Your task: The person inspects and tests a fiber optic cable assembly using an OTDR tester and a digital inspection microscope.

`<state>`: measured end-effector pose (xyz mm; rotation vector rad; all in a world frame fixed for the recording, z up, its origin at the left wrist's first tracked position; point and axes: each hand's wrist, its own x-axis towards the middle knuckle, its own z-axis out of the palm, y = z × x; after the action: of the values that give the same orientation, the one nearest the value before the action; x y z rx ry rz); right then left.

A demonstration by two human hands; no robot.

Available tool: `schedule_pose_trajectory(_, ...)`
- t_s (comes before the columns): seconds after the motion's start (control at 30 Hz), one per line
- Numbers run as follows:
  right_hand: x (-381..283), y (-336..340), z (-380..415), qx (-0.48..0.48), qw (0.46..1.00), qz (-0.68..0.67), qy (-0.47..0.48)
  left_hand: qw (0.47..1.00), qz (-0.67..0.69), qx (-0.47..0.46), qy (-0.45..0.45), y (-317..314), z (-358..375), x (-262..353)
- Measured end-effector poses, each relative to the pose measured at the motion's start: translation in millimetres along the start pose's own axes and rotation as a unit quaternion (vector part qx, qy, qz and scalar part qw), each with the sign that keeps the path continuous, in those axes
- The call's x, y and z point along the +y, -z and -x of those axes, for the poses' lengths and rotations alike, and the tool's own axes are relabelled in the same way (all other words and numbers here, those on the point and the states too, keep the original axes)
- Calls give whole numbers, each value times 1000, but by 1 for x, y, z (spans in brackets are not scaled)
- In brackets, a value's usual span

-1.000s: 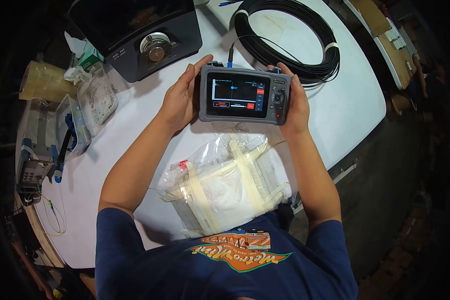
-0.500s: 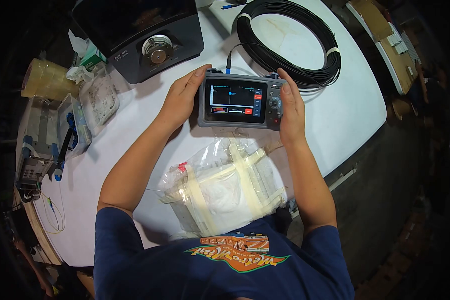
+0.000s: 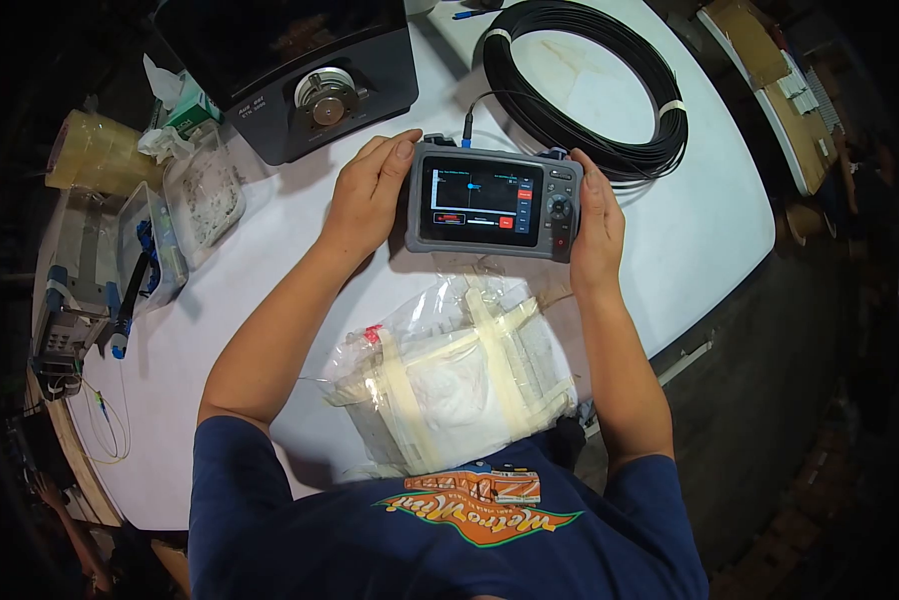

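Note:
Between my two hands is a handheld fiber tester (image 3: 478, 203) with a grey rugged case, its lit screen facing me. My left hand (image 3: 370, 195) grips its left edge, thumb near the upper corner. On the opposite side, my right hand (image 3: 597, 225) wraps the right edge beside the round keypad. A thin black cable with a blue connector (image 3: 467, 140) is plugged into the tester's top edge. That cable leads to a large coil of black cable (image 3: 670, 130), tied with white bands, lying beyond the tester.
A plastic-wrapped, taped package (image 3: 450, 385) lies near my body. Behind the tester stands a dark machine (image 3: 390, 80) with a round metal fitting. At left are clear plastic trays (image 3: 205, 195), a tape roll (image 3: 100, 150), a tissue box (image 3: 195, 105) and a grey instrument (image 3: 70, 325).
The tester and both hands appear slightly further right in view, as do the machine and the cable coil. My right thumb has shifted down along the tester's edge. Both hands keep their hold.

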<state>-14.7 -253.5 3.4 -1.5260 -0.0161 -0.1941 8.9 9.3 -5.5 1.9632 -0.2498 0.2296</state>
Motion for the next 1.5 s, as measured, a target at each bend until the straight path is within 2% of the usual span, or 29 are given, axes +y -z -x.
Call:
schedule_pose_trajectory(0.07, 2, 1, 1, 4, 1000, 7, 1, 999, -16, 11, -34, -1, 0, -2)
schedule_pose_trajectory(0.13, 5, 1, 0, 6, 1000, 14, 4, 999, -23, 23, -33, -2, 2, 5)
schedule_pose_trajectory(0.2, 7, 1, -1, 46, 997, 11, 67, 998, -31, 34, -31, -4, 6, 10)
schedule_pose_trajectory(0.3, 10, 8, 0, 53, 996, 8, 68, 998, -40, 48, -31, -7, 9, 12)
schedule_pose_trajectory(0.43, 8, 8, 1, 68, 993, 11, 93, 993, -4, 94, -64, -7, 10, 12)
schedule_pose_trajectory(0.5, 6, 8, 1, 94, 985, 41, 139, 992, 18, 103, -72, -5, 9, 12)
schedule_pose_trajectory(0.57, 7, 10, 0, 97, 979, 55, 173, 979, 12, 121, -165, -3, 10, 12)
schedule_pose_trajectory(0.6, 7, 10, 0, 100, 971, 70, 207, 979, 11, 121, -164, -4, 10, 12)
schedule_pose_trajectory(0.83, 6, 9, 3, 101, 975, 52, 192, 978, 55, 111, -166, -5, 12, 12)
schedule_pose_trajectory(1.0, 2, 9, 4, 64, 969, 123, 204, 980, 42, 87, -173, 0, 13, -1)
schedule_pose_trajectory(1.23, 0, 11, 1, 62, 972, 120, 194, 978, 58, 71, -188, -2, 8, 5)
schedule_pose_trajectory(1.3, 0, 15, 0, 33, 950, 210, 229, 979, 51, 65, -189, 0, 7, 5)
schedule_pose_trajectory(1.4, 2, 16, -1, 17, 945, 228, 236, 981, 45, 57, -181, -1, 7, 4)
schedule_pose_trajectory(1.5, 1, 12, 1, 12, 965, 177, 191, 983, 55, 45, -169, -2, 7, 2)
